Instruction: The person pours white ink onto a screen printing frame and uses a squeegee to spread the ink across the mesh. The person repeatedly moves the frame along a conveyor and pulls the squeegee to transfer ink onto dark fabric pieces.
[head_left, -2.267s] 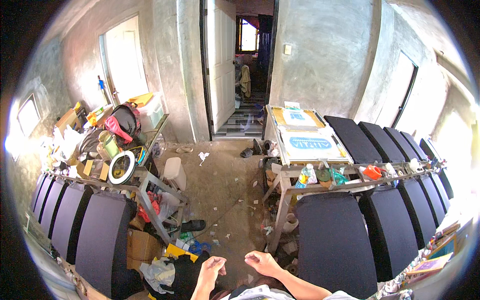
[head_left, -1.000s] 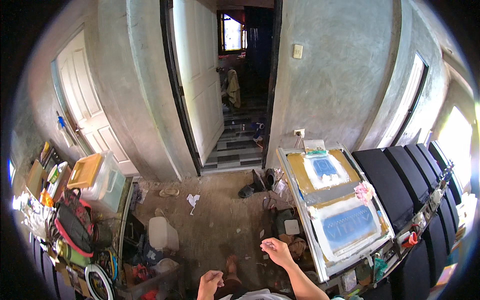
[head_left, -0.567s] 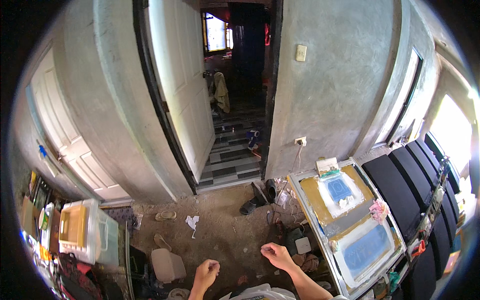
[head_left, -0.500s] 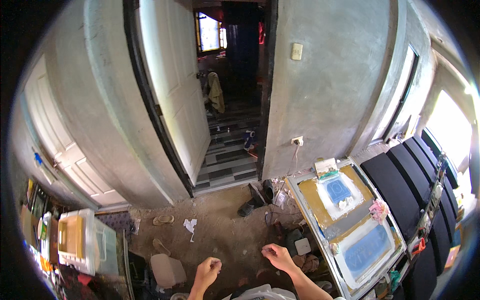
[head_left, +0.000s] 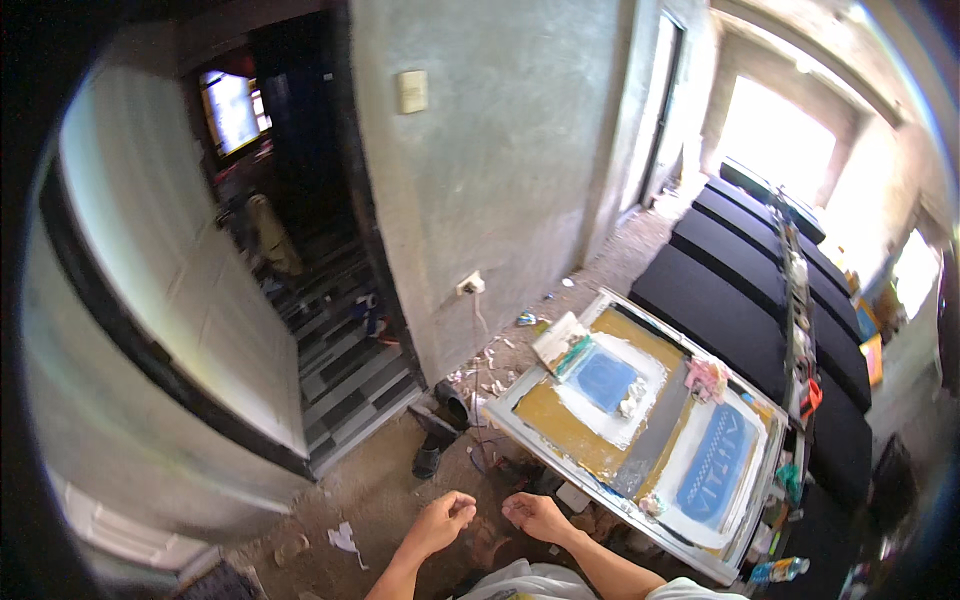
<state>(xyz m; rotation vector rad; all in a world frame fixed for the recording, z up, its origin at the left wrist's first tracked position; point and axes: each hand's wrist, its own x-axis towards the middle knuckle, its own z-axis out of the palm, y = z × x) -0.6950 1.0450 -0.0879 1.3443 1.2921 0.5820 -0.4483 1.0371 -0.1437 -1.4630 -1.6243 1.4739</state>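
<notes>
On the left stands the open white door (head_left: 190, 330), with the dark doorway (head_left: 300, 200) beside it. My left hand (head_left: 445, 518) hangs low in front of me, fingers curled loosely in and holding nothing. My right hand (head_left: 535, 515) is just beside it, fingers bent the same way and also empty; the two are near but not touching. To the right, closest to my right hand, the printing screens (head_left: 640, 425) lie flat in their pale frame, one yellow with a blue patch, one white with a blue patch, a rag (head_left: 708, 378) between them.

I judge I am only coming up to the screens, nothing taken in hand yet. Next calls for reaching right to the frame's near edge.

Half a second ago I faced the doorway more squarely; now the view has swung right, and the screens sit nearer my hands.
</notes>
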